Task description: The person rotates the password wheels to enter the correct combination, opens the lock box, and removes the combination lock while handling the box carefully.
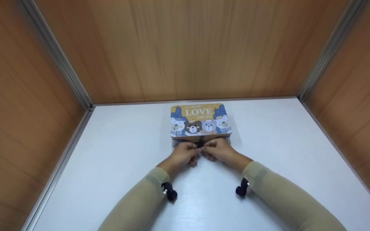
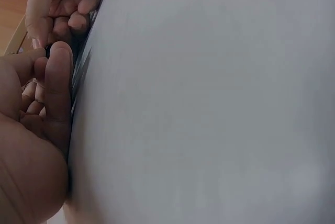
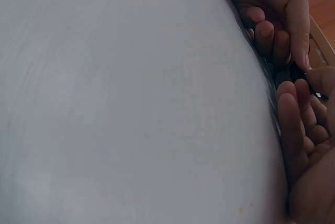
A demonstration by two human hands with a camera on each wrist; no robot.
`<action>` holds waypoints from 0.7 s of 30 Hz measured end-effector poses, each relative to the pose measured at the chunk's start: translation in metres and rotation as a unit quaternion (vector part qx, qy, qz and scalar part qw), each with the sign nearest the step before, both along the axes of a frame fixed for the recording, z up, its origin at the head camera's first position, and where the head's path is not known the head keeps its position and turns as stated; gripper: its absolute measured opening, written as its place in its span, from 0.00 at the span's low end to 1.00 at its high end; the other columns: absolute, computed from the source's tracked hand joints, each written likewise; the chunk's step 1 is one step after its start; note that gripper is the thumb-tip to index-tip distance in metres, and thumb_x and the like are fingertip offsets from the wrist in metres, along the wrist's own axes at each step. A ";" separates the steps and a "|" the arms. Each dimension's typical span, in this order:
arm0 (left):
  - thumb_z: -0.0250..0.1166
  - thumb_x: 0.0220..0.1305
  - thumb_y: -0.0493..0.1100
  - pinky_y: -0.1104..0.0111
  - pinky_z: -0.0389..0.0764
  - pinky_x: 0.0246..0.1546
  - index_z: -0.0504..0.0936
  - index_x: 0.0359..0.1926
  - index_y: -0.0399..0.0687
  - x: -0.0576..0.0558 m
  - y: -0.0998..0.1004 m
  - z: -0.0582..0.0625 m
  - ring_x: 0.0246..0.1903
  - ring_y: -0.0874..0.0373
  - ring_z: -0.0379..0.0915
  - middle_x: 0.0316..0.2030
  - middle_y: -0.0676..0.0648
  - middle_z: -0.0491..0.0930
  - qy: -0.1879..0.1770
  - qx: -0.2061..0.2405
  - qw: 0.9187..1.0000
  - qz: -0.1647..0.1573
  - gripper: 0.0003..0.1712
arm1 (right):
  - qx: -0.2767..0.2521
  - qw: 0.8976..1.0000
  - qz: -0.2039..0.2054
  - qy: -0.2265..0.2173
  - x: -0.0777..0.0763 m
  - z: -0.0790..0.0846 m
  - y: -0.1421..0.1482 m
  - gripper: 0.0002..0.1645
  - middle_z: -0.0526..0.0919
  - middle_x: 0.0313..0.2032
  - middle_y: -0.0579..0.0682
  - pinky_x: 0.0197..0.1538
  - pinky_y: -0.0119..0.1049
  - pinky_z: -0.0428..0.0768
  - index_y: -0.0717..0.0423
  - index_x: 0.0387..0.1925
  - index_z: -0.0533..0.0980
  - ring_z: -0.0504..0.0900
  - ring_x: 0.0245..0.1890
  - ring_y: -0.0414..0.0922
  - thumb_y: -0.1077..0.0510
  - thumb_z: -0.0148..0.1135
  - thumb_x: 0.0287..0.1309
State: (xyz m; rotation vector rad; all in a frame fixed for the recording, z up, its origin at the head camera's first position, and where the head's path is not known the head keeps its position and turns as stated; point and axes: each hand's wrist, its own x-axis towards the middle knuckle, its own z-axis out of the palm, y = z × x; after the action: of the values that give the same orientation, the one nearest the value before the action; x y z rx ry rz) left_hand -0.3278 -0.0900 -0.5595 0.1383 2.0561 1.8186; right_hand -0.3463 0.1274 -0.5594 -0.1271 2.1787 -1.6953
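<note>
A tin box (image 1: 201, 119) with a yellow and blue lid, cartoon bears and the word LOVE stands with its lid down. At the middle of its front, a small black lock (image 1: 200, 143) hangs at the clasp. My left hand (image 1: 183, 154) pinches the lock from the left between thumb and finger. From the other side my right hand (image 1: 221, 150) pinches it too, the two thumb tips almost meeting. In the right wrist view the black lock (image 3: 297, 72) shows between the fingers, partly hidden by them. Both hands' other fingers curl below, close to the tabletop.
The white table (image 1: 124, 138) carries the box near its back edge. Wooden panels close it in at the back (image 1: 198, 51), left (image 1: 21, 112) and right (image 1: 352, 106), with metal rails (image 1: 59, 57) in the corners. A black wrist camera hangs under each sleeve.
</note>
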 end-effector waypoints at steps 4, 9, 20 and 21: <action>0.69 0.82 0.42 0.70 0.88 0.25 0.86 0.47 0.37 0.000 -0.001 0.000 0.22 0.59 0.82 0.27 0.49 0.82 0.000 -0.005 1.000 -0.008 0.10 | -0.002 1.000 -0.004 -0.001 0.000 -0.001 0.000 0.11 0.89 0.27 0.47 0.28 0.29 0.86 0.64 0.47 0.90 0.86 0.25 0.39 0.58 0.72 0.73; 0.68 0.82 0.41 0.70 0.89 0.25 0.86 0.47 0.38 -0.001 -0.002 0.002 0.22 0.58 0.83 0.26 0.48 0.82 -0.004 -0.008 1.000 -0.015 0.09 | -0.015 1.000 -0.002 -0.003 -0.001 -0.003 0.003 0.12 0.88 0.27 0.47 0.27 0.29 0.86 0.63 0.46 0.90 0.86 0.24 0.39 0.58 0.69 0.72; 0.68 0.80 0.40 0.69 0.89 0.25 0.87 0.49 0.37 -0.002 0.001 0.000 0.22 0.58 0.82 0.27 0.48 0.82 -0.009 -0.007 1.000 0.002 0.09 | -0.017 1.000 -0.001 -0.009 -0.001 -0.001 0.003 0.11 0.87 0.27 0.47 0.27 0.29 0.86 0.64 0.44 0.89 0.86 0.23 0.39 0.60 0.67 0.71; 0.68 0.80 0.40 0.69 0.89 0.25 0.87 0.49 0.37 -0.002 0.001 0.000 0.22 0.59 0.82 0.26 0.48 0.82 -0.009 -0.007 1.000 0.003 0.09 | -0.018 1.000 0.000 -0.009 -0.001 -0.002 0.003 0.11 0.87 0.27 0.47 0.27 0.29 0.87 0.64 0.45 0.88 0.85 0.23 0.39 0.60 0.67 0.72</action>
State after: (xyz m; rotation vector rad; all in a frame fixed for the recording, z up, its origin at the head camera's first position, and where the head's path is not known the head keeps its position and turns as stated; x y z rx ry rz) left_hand -0.3297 -0.0891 -0.5599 0.1116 2.0586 1.8036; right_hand -0.3470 0.1306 -0.5612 -0.1211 2.1359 -1.7282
